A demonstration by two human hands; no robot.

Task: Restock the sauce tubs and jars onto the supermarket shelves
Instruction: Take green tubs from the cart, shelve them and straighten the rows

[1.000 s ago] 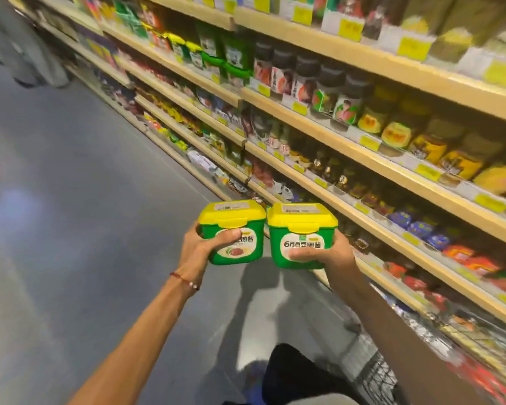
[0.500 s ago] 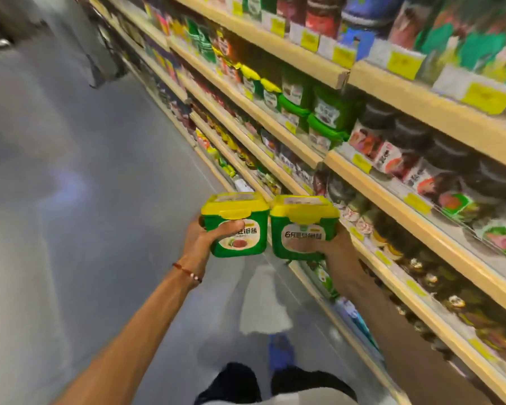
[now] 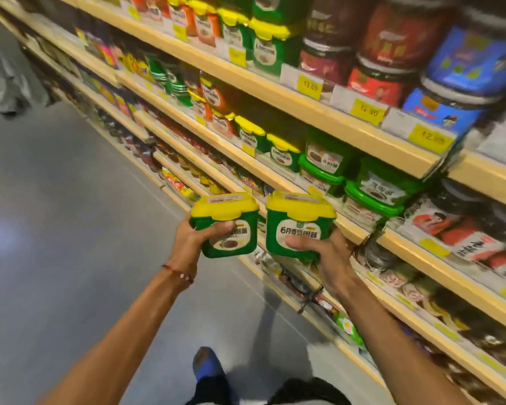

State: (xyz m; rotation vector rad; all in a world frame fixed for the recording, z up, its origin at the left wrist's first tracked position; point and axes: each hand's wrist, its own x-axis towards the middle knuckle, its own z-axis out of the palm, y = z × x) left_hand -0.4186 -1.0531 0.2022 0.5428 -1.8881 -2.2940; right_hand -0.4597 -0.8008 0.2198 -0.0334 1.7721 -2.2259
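I carry two green sauce tubs with yellow lids side by side at chest height. My left hand [image 3: 192,244] grips the left tub [image 3: 231,239], thumb across its front label. My right hand [image 3: 327,258] holds the right tub [image 3: 300,229] from below and the side, thumb on its lower front. Both tubs stand upright, just in front of the wooden shelf edge [image 3: 360,229]. On that shelf, matching yellow-lidded green tubs [image 3: 284,154] stand in a row, with green-lidded tubs [image 3: 377,191] stacked beside them.
Shelving runs along the right, packed with dark jars [image 3: 456,229], red jars [image 3: 392,54] and blue tubs [image 3: 462,83], with yellow price tags [image 3: 308,86] on the edges. The grey aisle floor [image 3: 70,229] lies to the left. My blue shoe [image 3: 206,363] shows below.
I have walked along the aisle toward the green tub section. Both tubs stay in my hands and are now raised closer to the middle shelf edge.
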